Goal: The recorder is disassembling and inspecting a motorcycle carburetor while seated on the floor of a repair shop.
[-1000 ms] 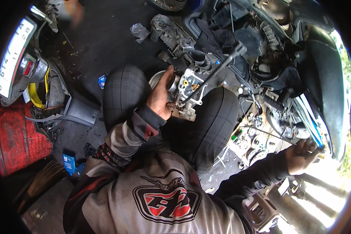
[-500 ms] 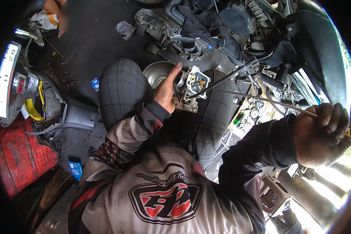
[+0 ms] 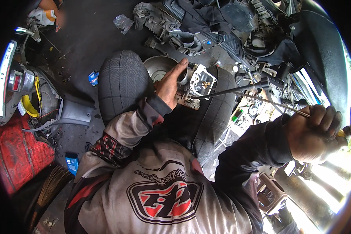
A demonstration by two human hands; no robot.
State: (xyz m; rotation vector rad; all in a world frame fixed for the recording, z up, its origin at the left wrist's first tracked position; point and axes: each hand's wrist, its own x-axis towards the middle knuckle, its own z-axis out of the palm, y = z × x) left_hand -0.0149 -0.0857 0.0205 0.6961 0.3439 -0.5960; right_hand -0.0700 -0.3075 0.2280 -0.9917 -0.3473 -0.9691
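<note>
Clearly, your left grip (image 3: 169,89) is curled round a metal body (image 3: 197,83), thumb raised along it and the fingers mostly hidden; the metal body sits just right of that grip, near your right knee (image 3: 218,113), its pale-rimmed cavity turned up, presumably so that you can see the brass parts (image 3: 206,84) inside; a round metal dish (image 3: 156,67) lies just beyond the same grip, beside your left knee (image 3: 123,82), and whether it is joined to the metal body cannot be told.

Your right grip (image 3: 311,134), well apart to the right, is closed in a fist about a thin metal rod (image 3: 277,104); the rod slants back toward the left grip, perhaps held far out so you can steer its tip.

A black hose (image 3: 228,91) reaches from the metal body toward the right grip; its thick end lies by the rod's tip, so it stands in the way between your two hands, touching or not; beyond the left grip, an engine casing (image 3: 186,40) and a crumpled clear bag (image 3: 123,23) lie on the floor (image 3: 87,37); loose metal parts (image 3: 257,104) crowd in between the grips; a dark seat (image 3: 323,50) rises beyond the right one.
</note>
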